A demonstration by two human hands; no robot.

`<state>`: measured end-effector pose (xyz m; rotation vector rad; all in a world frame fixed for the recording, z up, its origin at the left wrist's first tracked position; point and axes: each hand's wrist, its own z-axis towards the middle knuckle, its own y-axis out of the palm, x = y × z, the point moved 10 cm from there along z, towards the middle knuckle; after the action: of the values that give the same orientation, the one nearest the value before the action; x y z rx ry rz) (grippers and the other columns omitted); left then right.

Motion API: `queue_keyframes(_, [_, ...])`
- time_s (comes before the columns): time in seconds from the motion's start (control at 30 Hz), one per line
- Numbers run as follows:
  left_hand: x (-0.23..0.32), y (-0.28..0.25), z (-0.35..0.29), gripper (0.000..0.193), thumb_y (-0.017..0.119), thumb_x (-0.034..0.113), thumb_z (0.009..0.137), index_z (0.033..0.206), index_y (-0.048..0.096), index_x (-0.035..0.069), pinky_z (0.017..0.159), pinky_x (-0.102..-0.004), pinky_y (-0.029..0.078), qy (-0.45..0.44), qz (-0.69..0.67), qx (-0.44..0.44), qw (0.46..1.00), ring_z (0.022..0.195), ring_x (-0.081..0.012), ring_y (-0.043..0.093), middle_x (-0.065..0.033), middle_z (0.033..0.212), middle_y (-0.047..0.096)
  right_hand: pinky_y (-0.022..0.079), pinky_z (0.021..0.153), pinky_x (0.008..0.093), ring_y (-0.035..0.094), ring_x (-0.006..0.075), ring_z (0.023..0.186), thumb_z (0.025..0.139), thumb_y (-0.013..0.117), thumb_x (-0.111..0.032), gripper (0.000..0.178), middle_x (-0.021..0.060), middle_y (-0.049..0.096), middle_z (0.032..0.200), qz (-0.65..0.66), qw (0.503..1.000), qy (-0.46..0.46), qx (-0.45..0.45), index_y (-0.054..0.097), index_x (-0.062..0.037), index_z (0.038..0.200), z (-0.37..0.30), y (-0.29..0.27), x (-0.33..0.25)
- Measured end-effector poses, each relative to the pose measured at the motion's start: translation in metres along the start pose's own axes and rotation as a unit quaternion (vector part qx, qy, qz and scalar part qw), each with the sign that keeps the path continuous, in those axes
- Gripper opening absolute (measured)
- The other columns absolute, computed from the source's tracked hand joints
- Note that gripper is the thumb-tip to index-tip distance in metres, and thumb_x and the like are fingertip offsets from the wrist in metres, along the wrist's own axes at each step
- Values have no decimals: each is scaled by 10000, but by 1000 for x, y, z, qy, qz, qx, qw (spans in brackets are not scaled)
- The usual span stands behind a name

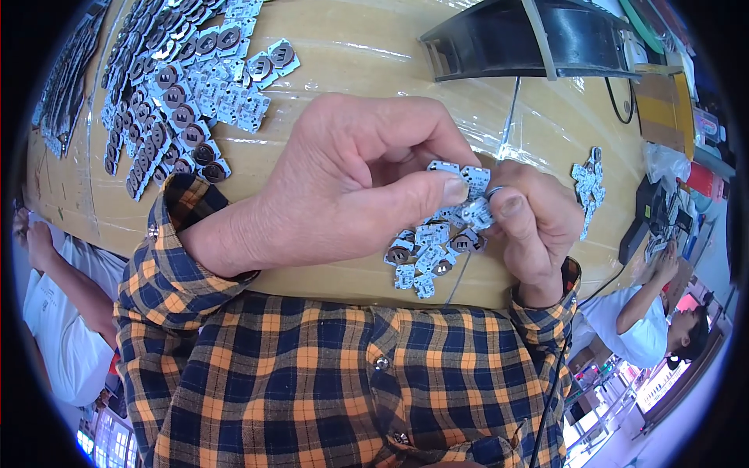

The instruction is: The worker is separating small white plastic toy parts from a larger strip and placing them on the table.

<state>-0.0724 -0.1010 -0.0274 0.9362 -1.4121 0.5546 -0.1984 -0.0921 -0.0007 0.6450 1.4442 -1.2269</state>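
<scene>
My left hand [351, 171] comes across the middle of the table, its thumb and fingers closed on a few small white-blue circuit boards [474, 181]. Against their right side, my right hand [542, 214] is pinched at the same cluster. A dark curved edge shows by its thumb, perhaps a round battery holder, and its curled fingers are partly hidden. Just below both hands lies a loose pile of similar boards [429, 257], several bearing round dark battery holders.
Many more circuit boards [183, 117] cover the table's left side. A small heap of boards [589, 187] lies at the right. At the back stands a black curved chute-like piece [530, 39]. Co-workers sit at left [66, 312] and right [636, 327].
</scene>
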Motion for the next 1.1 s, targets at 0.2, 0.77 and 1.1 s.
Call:
queue_keyframes(0.2, [5,2,0,129,625,0,904,1018,649,-56,617,-188,472,12,23,-20,999,729,-59,596,-69,889,666,374,469,303,523,183,499,900,620,-103,209,82,552,607,26,999,-13,-15,631,30,739,3,1,-5])
queue_keyframes(0.77, [-5,3,1,129,655,64,908,984,631,-38,527,-164,486,-26,-85,-26,996,672,-57,622,-62,821,661,346,416,230,477,82,436,979,551,-189,287,23,557,577,134,980,139,-37,590,-5,763,-11,11,18])
queue_keyframes(1.1, [3,-5,3,167,654,23,886,1032,626,-52,571,-214,541,55,-26,38,997,686,-109,659,-90,828,670,290,411,196,398,24,438,1011,497,-223,314,-10,512,555,268,945,183,34,566,-11,790,-13,10,34])
